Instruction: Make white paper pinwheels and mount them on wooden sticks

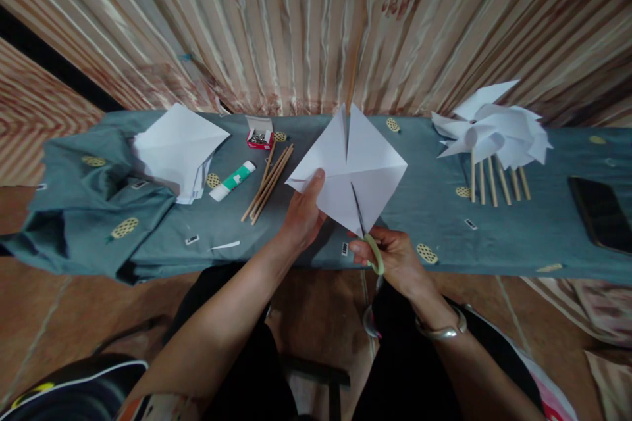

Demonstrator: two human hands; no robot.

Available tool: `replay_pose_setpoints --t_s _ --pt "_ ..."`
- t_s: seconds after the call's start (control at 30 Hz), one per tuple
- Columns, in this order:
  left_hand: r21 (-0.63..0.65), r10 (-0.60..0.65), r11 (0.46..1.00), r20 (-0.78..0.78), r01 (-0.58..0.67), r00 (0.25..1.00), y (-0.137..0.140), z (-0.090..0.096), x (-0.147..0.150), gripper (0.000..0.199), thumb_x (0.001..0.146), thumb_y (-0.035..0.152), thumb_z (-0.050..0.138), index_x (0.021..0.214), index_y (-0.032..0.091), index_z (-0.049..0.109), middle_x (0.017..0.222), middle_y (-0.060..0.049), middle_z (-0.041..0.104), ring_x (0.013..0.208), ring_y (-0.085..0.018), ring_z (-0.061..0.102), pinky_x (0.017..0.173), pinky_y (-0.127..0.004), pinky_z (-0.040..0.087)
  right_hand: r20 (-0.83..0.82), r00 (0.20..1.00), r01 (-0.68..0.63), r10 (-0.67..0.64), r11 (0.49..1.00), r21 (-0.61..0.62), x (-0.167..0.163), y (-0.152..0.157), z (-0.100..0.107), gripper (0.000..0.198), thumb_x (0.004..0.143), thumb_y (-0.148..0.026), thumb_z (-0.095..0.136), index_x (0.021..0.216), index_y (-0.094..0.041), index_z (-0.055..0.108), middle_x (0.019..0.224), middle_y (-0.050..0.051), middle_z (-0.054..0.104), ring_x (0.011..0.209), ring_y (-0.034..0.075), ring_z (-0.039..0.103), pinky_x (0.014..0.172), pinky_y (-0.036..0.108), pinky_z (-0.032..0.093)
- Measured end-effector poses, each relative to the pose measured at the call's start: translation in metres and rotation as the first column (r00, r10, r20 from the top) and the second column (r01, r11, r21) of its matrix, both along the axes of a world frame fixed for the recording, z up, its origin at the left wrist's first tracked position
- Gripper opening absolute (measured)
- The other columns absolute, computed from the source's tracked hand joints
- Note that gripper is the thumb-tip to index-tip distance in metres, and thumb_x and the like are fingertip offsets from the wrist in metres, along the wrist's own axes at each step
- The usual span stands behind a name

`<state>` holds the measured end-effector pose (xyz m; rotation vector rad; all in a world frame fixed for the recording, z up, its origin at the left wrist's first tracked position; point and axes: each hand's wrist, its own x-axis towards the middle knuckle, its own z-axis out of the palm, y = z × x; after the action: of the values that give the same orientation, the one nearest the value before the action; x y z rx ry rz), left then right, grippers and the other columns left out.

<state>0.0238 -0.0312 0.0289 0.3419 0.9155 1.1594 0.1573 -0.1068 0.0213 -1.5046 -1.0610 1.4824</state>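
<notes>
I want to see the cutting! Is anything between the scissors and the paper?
Nothing visible: the scissors in the right hand already have their blades in the white paper square, which the left hand holds above the table.

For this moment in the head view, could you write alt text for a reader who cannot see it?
A person's left hand holds up a white paper square while the right hand cuts into its lower corner with scissors. Behind, a cloth-covered table holds stacked paper, a glue stick, wooden sticks and finished paper pinwheels.
</notes>
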Motion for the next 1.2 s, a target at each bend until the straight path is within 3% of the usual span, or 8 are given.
replay_pose_setpoints --t_s 0.27,0.57,0.67,0.77,0.87,0.93,1.0,1.2 --pt "0.039 0.023 0.999 0.001 -0.023 1.0 0.011 -0.001 -0.009 0.02 0.094 0.023 0.053 0.108 0.015 0.066 0.101 -0.006 0.076 0.105 -0.02 0.069 0.093 -0.032 0.054 -0.035 0.984 -0.175 0.172 0.981 -0.081 0.01 -0.008 -0.015 0.056 0.061 -0.062 0.079 0.092 -0.016 0.07 0.064 0.0 0.064 0.055 0.01 0.055 0.051 0.023 0.043" --pt "0.103 0.128 0.987 -0.028 -0.125 0.991 0.028 -0.002 -0.027 0.021 0.094 0.019 0.053 0.11 0.017 0.067 0.106 -0.006 0.075 0.105 -0.021 0.069 0.096 -0.034 0.053 0.017 0.939 -0.338 0.344 0.929 -0.151 0.051 -0.015 0.001 0.055 0.064 -0.062 0.078 0.094 -0.016 0.07 0.067 0.002 0.067 0.058 0.012 0.057 0.057 0.024 0.045" --pt "0.126 0.086 0.989 -0.05 -0.079 0.995 0.025 -0.004 -0.028 0.019 0.092 0.019 0.054 0.107 0.018 0.067 0.105 -0.006 0.075 0.105 -0.022 0.069 0.095 -0.036 0.054 0.061 0.96 -0.267 0.273 0.96 -0.088 0.064 -0.016 0.007 0.055 0.064 -0.065 0.076 0.091 -0.017 0.071 0.065 0.003 0.068 0.059 0.015 0.06 0.057 0.026 0.048" --pt "0.126 -0.027 0.992 -0.052 0.033 0.998 0.021 -0.009 -0.026 0.016 0.088 0.021 0.061 0.101 0.017 0.068 0.098 -0.006 0.076 0.104 -0.024 0.069 0.094 -0.038 0.054 0.177 0.984 0.027 -0.039 0.997 0.068 0.074 -0.013 0.007 0.05 0.065 -0.062 0.077 0.091 -0.02 0.071 0.066 0.002 0.069 0.061 0.017 0.062 0.058 0.028 0.051" --pt "0.121 -0.153 0.98 -0.053 0.159 0.987 0.015 -0.017 -0.022 0.019 0.082 0.026 0.068 0.098 0.017 0.069 0.097 -0.007 0.076 0.104 -0.027 0.068 0.093 -0.04 0.052 0.308 0.855 0.331 -0.417 0.897 0.294 0.08 -0.006 0.004 0.047 0.063 -0.055 0.081 0.095 -0.022 0.071 0.071 0.002 0.071 0.064 0.018 0.064 0.06 0.031 0.053" --pt "0.123 -0.218 0.966 -0.074 0.225 0.973 0.01 -0.022 -0.018 0.024 0.078 0.029 0.072 0.097 0.016 0.07 0.098 -0.009 0.076 0.103 -0.029 0.068 0.092 -0.04 0.052 0.358 0.771 0.38 -0.527 0.831 0.406 0.083 -0.001 0.004 0.045 0.063 -0.051 0.082 0.096 -0.022 0.071 0.075 0.002 0.072 0.07 0.02 0.066 0.066 0.033 0.054" --pt "0.124 -0.273 0.951 -0.099 0.284 0.957 0.005 -0.026 -0.013 0.028 0.074 0.032 0.076 0.095 0.015 0.07 0.098 -0.01 0.076 0.102 -0.03 0.068 0.091 -0.041 0.051 0.354 0.771 0.359 -0.529 0.821 0.443 0.084 0.002 0.006 0.046 0.063 -0.048 0.082 0.099 -0.022 0.07 0.078 0.002 0.072 0.075 0.02 0.067 0.069 0.033 0.054" --pt "0.141 -0.379 0.906 -0.151 0.399 0.913 -0.007 -0.031 -0.005 0.036 0.067 0.036 0.082 0.094 0.015 0.072 0.097 -0.01 0.076 0.101 -0.029 0.068 0.092 -0.038 0.048 0.194 0.941 0.213 -0.276 0.933 0.291 0.079 0.004 0.009 0.04 0.06 -0.038 0.085 0.095 -0.023 0.072 0.074 -0.003 0.071 0.06 0.012 0.06 0.054 0.024 0.048"
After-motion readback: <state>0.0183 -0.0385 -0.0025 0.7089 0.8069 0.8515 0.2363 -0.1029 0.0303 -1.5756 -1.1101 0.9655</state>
